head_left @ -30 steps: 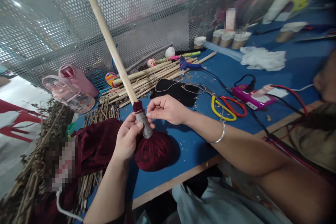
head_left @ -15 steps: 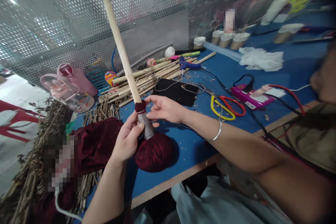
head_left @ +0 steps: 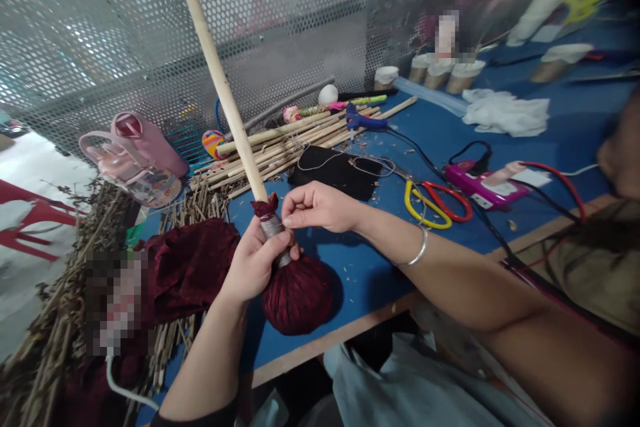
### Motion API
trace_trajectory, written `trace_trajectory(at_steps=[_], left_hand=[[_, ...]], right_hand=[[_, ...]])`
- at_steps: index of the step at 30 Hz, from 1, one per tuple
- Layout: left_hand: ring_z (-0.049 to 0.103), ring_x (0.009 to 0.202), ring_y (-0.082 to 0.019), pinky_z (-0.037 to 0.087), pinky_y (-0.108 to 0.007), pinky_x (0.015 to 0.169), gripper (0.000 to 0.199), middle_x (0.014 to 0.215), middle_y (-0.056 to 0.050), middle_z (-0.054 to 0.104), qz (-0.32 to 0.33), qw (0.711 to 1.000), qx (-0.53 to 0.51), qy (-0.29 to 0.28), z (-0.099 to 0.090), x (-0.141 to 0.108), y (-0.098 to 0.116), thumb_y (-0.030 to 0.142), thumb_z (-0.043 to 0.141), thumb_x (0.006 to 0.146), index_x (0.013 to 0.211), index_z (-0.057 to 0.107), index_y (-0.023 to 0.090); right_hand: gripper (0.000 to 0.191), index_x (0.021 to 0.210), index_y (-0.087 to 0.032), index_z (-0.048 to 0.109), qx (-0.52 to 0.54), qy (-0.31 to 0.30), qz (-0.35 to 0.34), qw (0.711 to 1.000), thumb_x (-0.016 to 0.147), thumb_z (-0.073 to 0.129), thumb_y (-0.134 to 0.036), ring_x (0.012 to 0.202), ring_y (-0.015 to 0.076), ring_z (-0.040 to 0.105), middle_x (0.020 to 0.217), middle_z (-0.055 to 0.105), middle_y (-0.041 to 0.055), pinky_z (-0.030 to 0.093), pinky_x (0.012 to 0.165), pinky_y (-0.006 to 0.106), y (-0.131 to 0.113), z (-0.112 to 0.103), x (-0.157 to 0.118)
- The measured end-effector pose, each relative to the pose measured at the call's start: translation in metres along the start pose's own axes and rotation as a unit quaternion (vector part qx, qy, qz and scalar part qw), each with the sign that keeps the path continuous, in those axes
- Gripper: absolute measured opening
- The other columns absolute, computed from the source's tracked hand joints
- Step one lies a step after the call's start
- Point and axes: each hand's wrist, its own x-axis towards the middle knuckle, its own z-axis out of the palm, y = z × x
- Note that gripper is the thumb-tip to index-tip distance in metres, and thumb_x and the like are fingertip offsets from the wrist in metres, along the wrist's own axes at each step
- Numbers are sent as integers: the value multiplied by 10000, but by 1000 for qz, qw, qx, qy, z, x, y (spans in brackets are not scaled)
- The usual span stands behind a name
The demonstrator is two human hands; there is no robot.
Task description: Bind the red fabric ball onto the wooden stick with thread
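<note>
A pale wooden stick stands tilted, its lower end set in a round bundle of dark red cloth. Grey cord is wound tightly around the bundle's neck, with a small frill of cloth above it. My left hand is closed around this wound neck, thumb across the front. Just right of the binding, my right hand has thumb and index finger pinched together; whatever lies between them is too fine to make out. The bundle rests at the table's front edge.
More dark red cloth lies left, over dry stalks. Behind are wooden sticks, a black cloth and a blue glue gun. Scissors and a purple power strip sit right, near another person's arm.
My left hand has shifted its grip, the thumb now lying across the cord. My right fingers have drawn slightly away from the neck. The stick's top sits lower in view.
</note>
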Motion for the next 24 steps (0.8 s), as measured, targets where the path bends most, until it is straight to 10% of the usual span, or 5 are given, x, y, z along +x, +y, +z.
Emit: trace_trajectory(at_steps=[7,17,24], left_hand=[[574,564,-92,507,-296,654,257,663,55,548,10,999,-28,-12,2,-4,2,220,583,806,1027,457,186],[587,587,-131,437,-265,558,649,744,14,609,-35,995,-40,-88,-3,-9,3,177,533,748,1330,248,228],[573,726,-110,449,-234,647,797,1016,-26,594,-22,987,150,49,1,-5,5,184,678,671,1340,250,246]], right_hand=[[226,722,-106,539,69,1,31,997,704,677,-284,341,8,304,485,512,-61,181,316,143,1,2,1],[444,1070,-116,477,60,-106,40,992,719,680,-297,411,58,504,603,576,-41,417,447,179,0,5,-1],[317,969,-87,562,-102,38,-11,994,694,656,-212,529,33,433,651,518,-44,354,495,159,-5,16,-1]])
